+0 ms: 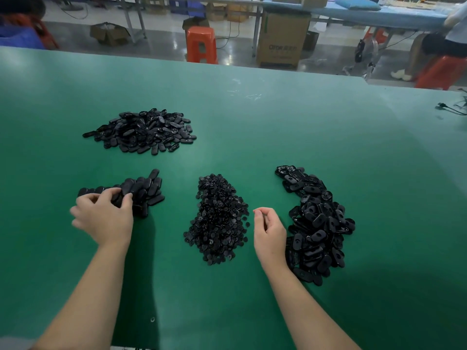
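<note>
While the left hand (106, 218) lies over the near end of the stack of oblong pieces (146, 188), its grip is closed on that stack: the thumb and curled fingers pinch the nearest black pieces. The stack sits at the near left of the green table (278, 122), with its pieces set on edge in a row.

The right hand (269, 233) is held between the pile of small round pieces (217, 221) and the pile of holed shells (318, 223), near both. Its fingers are curled and the thumb tip meets the forefinger. Whether this grip contains a piece cannot be told.

The pile of small round pieces lies in the middle of the table, between the two hands. A fourth pile of mixed oblong parts (144, 132) lies farther back on the left, well apart from the stack.

Beyond the far table edge stand an orange stool (201, 44) and a cardboard box (283, 41).
</note>
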Demonstrator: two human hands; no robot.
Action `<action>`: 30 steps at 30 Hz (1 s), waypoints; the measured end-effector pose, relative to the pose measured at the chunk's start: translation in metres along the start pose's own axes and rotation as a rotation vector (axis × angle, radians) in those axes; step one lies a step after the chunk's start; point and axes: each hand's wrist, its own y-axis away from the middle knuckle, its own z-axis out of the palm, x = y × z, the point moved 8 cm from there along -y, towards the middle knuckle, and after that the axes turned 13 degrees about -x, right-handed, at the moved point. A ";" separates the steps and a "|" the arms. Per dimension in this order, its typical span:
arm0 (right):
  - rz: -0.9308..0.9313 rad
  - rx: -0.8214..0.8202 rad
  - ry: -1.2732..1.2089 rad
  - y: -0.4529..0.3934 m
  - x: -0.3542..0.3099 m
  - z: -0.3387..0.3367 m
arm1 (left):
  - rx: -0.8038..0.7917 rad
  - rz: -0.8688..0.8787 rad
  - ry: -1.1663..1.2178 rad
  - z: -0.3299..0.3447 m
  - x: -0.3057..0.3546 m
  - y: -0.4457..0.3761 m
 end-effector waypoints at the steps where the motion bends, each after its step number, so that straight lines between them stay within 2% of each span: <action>1: -0.003 0.001 0.004 0.000 -0.001 0.000 | -0.005 -0.011 -0.006 0.000 -0.001 -0.002; 3: -0.008 0.001 0.013 0.001 -0.002 0.000 | -0.011 -0.009 -0.018 0.002 0.001 -0.001; 6: -0.009 -0.001 0.027 0.001 -0.003 0.000 | -0.030 0.149 0.065 0.010 0.021 0.011; 10: -0.001 -0.009 0.049 0.000 -0.001 0.001 | -0.220 0.346 0.097 0.043 0.059 0.042; 14: 0.010 -0.025 0.065 0.000 0.000 0.003 | -0.353 0.322 0.114 0.072 0.072 0.075; 20: 0.022 -0.055 0.121 0.001 -0.003 0.006 | -0.393 0.312 0.086 0.083 0.066 0.081; 25: 0.043 -0.242 0.164 0.001 -0.014 0.008 | -0.382 0.314 0.030 0.085 0.071 0.079; 27: -0.020 -0.311 0.339 0.000 -0.029 -0.006 | -0.378 0.307 0.030 0.086 0.070 0.078; 30: -0.038 -0.399 0.792 -0.007 -0.041 -0.038 | -0.376 0.306 0.033 0.086 0.069 0.076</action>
